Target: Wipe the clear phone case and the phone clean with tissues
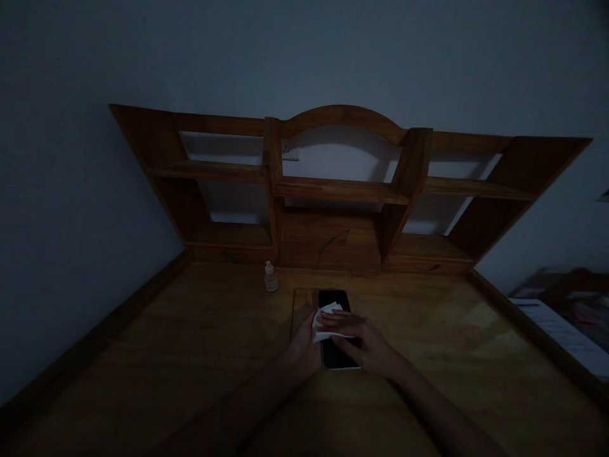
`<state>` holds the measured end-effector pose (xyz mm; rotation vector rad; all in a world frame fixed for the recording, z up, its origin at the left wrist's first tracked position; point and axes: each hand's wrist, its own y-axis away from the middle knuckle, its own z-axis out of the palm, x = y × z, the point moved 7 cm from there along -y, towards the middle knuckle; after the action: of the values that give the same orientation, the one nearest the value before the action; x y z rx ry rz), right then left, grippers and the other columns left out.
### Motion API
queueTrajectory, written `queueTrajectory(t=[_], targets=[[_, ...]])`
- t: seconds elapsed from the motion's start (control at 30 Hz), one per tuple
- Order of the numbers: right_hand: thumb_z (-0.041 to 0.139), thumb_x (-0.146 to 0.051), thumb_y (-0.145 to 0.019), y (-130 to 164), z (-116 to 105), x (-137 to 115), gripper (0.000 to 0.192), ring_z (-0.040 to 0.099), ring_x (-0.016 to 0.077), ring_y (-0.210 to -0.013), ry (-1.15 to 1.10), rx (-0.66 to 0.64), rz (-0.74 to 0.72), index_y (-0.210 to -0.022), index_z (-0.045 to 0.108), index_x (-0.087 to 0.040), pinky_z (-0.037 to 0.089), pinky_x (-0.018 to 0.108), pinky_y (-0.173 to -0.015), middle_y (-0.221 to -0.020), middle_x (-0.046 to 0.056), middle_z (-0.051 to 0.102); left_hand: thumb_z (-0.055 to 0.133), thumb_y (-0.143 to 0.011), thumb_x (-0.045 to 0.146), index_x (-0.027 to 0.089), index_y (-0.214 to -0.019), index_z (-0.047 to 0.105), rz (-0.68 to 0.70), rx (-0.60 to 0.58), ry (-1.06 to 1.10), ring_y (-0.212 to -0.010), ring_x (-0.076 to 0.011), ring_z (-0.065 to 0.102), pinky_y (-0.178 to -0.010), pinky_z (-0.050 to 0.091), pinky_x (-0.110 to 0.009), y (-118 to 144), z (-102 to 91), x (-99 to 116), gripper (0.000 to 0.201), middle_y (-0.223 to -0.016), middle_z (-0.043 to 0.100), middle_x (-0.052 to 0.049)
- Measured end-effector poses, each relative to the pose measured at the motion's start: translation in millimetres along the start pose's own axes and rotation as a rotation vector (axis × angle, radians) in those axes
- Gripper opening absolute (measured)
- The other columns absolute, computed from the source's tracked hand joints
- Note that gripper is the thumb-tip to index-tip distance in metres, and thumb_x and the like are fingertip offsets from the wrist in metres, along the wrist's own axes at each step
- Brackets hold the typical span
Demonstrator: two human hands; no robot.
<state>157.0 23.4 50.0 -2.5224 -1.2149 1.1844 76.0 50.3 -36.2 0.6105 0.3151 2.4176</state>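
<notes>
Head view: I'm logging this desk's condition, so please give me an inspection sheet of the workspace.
Surface: wooden desk, dimly lit.
Job's things: black phone lying flat, screen dark; white wipe on its screen.
Clutter: small white bottle upright behind the phone, apart from it.
Hands: left hand at the phone's left edge, touching the wipe; right hand pressing the wipe onto the phone.
Cables: nothing seen.
Surroundings: wooden shelf unit at the back with bare shelves, plain wall, papers beyond the desk's right edge.
</notes>
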Motion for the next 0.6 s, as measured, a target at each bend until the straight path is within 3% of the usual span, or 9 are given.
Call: queueTrajectory(t=[0.27, 0.47, 0.6], targets=[[0.051, -0.025, -0.097, -1.2, -1.0, 4.7, 0.039, 0.059, 0.0216, -0.125, 0.058, 0.061, 0.015, -0.135, 0.057, -0.032, 0.043, 0.047, -0.112, -0.132, 0.002, 0.065, 0.05, -0.094, 0.027, 0.012, -0.077, 0.067, 0.009, 0.043, 0.048, -0.066, -0.013, 0.061, -0.075, 0.046, -0.022, -4.5, -5.8, -0.3, 0.029, -0.072, 0.068, -0.003], [0.052, -0.023, -0.096, 0.6, -4.9, 15.8, 0.042, 0.059, 0.0218, -0.125, 0.127, 0.113, 0.073, -0.136, 0.056, -0.032, 0.044, 0.046, -0.111, -0.133, 0.002, 0.063, 0.053, -0.091, 0.029, 0.01, -0.095, 0.068, -0.051, -0.015, -0.037, -0.095, -0.0235, 0.065, -0.093, 0.045, -0.032, 2.7, 5.6, -4.2, 0.025, -0.089, 0.071, -0.01], [0.052, -0.024, -0.096, 1.2, -6.1, 19.1, 0.04, 0.058, 0.0232, -0.126, 0.146, 0.135, 0.08, -0.135, 0.057, -0.033, 0.043, 0.047, -0.112, -0.135, 0.002, 0.062, 0.055, -0.09, 0.029, 0.01, -0.098, 0.068, -0.025, -0.01, -0.096, -0.099, -0.0244, 0.064, -0.095, 0.044, -0.033, 6.9, 10.7, -3.3, 0.024, -0.093, 0.07, -0.01]])
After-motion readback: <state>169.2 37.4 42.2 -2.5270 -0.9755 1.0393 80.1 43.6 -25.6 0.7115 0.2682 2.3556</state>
